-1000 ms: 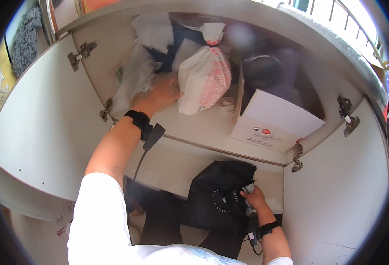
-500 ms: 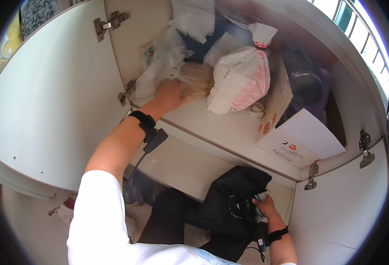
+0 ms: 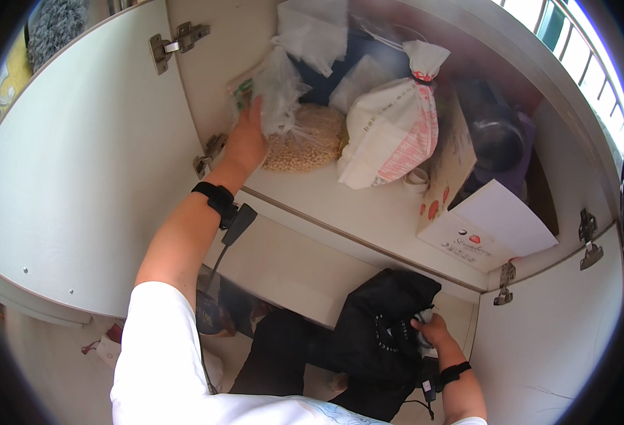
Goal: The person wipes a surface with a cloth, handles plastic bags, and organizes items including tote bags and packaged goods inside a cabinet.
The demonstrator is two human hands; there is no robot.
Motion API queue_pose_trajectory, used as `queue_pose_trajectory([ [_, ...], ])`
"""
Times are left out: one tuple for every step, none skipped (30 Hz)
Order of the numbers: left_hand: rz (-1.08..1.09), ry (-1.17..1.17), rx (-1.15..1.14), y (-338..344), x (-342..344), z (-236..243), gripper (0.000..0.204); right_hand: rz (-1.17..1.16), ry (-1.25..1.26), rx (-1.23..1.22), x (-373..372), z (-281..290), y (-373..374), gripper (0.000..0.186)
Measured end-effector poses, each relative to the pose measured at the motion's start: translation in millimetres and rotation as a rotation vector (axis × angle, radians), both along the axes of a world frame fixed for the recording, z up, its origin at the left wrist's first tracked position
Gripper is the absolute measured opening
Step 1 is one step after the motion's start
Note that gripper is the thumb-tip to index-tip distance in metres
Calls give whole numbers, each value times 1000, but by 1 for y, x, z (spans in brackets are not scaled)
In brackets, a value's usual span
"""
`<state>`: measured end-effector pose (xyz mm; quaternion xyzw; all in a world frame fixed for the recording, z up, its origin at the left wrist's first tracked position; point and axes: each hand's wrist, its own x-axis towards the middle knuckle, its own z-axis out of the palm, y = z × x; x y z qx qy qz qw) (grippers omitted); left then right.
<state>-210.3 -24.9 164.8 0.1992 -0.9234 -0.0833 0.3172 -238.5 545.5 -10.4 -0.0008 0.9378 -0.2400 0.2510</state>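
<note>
Inside the cabinet, my left hand reaches to the left side, its fingers stretched toward a small packet with green on it. Right beside that hand rests a knotted clear plastic bag of pale beans, with its crumpled top standing up. Lower right, my right hand is closed on a grey-white bundle at the edge of a black cloth bag with white print. The bag lies over my lap. Some fingertips of both hands are hidden.
A tied white and red sack stands mid-shelf, near a small white roll. An open cardboard box holds dark and purple things. Open doors flank both sides, with metal hinges.
My left hand has moved up and left, off the bag of beans to the green packet, uncovering the beans. My right hand keeps its hold on the bundle.
</note>
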Motion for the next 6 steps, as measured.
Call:
queue_pose_trajectory([
  [-49,159,37,-3,1,-1,68,-2,-1,-4,0,-2,1,49],
  [-98,318,73,-6,2,-2,65,27,41,-12,-1,-5,2,49],
  [-104,316,72,-1,3,0,65,52,81,-17,-1,-8,4,50],
  [-97,362,221,8,8,7,62,45,80,-20,0,-7,5,50],
  [-90,406,369,17,16,15,59,24,55,26,-1,-5,4,50],
  [-90,406,361,17,19,19,59,11,31,68,0,0,0,50],
])
